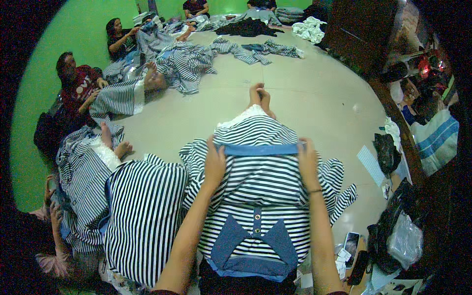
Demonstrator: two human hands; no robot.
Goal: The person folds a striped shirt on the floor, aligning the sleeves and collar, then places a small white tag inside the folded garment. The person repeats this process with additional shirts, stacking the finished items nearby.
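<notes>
Across my outstretched legs lies a black-and-white striped shirt (260,181) with a blue collar (229,241) and a short buttoned placket (257,220) closest to me. A blue cloth band (263,149) runs straight across the stripes, stretched between my two hands. My left hand (215,161) is closed on the band's left end, and my right hand (308,161) grips its right end. Whether the band is sewn to the shirt is hard to tell. Striped sleeves spread out on both sides. My bare feet (261,98) show beyond a white frilled edge.
A striped bundle (146,221) sits close on my left, beside a neighbour's legs. Along the green wall several people sit among heaped striped garments (182,64). To my right are a phone (351,243), black plastic bags (386,152) and a clear plastic packet (405,241).
</notes>
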